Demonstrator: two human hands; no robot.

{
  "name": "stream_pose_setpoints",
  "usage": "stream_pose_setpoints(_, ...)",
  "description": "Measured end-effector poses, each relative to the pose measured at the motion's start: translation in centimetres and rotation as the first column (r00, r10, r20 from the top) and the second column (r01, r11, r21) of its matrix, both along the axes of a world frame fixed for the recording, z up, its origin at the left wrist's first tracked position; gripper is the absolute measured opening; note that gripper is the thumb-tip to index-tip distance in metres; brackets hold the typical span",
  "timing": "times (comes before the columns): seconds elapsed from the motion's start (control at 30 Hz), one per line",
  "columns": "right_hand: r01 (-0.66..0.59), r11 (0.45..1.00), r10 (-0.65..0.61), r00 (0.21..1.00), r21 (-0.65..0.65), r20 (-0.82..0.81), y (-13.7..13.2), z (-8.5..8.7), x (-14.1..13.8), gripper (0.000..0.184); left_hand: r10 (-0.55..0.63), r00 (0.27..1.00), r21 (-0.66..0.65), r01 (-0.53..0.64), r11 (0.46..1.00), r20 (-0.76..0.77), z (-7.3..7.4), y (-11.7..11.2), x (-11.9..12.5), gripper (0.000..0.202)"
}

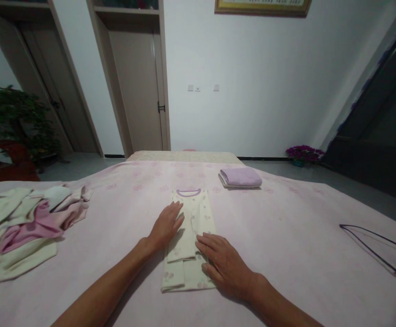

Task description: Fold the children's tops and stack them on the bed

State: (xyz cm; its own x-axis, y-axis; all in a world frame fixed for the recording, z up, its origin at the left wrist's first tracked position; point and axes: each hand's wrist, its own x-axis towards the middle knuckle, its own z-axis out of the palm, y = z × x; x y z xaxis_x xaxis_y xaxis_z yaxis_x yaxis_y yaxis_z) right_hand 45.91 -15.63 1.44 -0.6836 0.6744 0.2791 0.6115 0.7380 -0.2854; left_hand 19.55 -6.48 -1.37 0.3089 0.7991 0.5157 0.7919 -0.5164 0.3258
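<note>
A cream shirt (189, 272) with small printed shapes and a lilac neckline lies in front of me, its sides and sleeves folded inward into a narrow strip. My left hand (167, 223) rests on its left upper part, fingers stretched out. Lower down, my right hand (222, 260) lies over the right edge, its fingers extended across the cloth. Both palms face down and neither hand grasps the fabric. Parts of the shirt's two edges are hidden under the hands.
Loose clothes (23, 227) in cream and pink are heaped at the left. A folded lilac garment (240, 177) sits at the back right on the pink sheet (273, 227). A black cord loop (371, 247) lies at the right. Beyond are doors, a plant and purple flowers.
</note>
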Motion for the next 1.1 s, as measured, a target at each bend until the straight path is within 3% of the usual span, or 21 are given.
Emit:
stream_pose_setpoints(0.13,-0.012,1.000,0.012,1.000,-0.019,0.013,0.0,0.5,-0.3,0.051,-0.173,0.971,0.020,0.179,0.984,-0.163,0.8,1.5,4.0,0.051)
stream_pose_setpoints(0.2,-0.006,1.000,0.006,1.000,-0.030,-0.004,0.0,0.7,-0.3,0.051,-0.208,0.948,-0.020,0.209,0.978,-0.242,1.4,2.1,5.8,0.055)
stream_pose_setpoints(0.37,-0.005,0.999,0.003,0.998,-0.052,-0.056,-0.1,0.6,0.0,0.048,-0.158,0.909,-0.162,0.101,0.982,-0.387,0.9,3.0,7.7,0.062)
stream_pose_setpoints(0.6,-0.007,1.000,0.000,0.955,-0.024,-0.297,1.3,-0.7,0.5,0.028,-0.039,0.919,-0.116,-0.008,0.993,-0.391,-0.8,2.6,7.7,0.064)
stream_pose_setpoints(0.77,0.193,0.979,-0.204,0.921,-0.066,-0.333,7.8,-1.4,1.1,0.040,-0.026,0.925,-0.110,-0.017,0.994,-0.379,-0.7,2.5,7.9,0.065)
stream_pose_setpoints(0.93,0.287,0.954,-0.291,0.956,-0.091,-0.039,16.2,-1.3,0.2,0.059,-0.042,0.922,-0.136,-0.012,0.991,-0.384,-0.2,2.3,7.8,0.067)
stream_pose_setpoints(1.1,0.391,0.901,-0.349,0.911,-0.189,0.221,20.6,-1.6,-1.0,0.065,-0.053,0.921,-0.150,-0.006,0.989,-0.386,0.1,2.2,7.7,0.068)
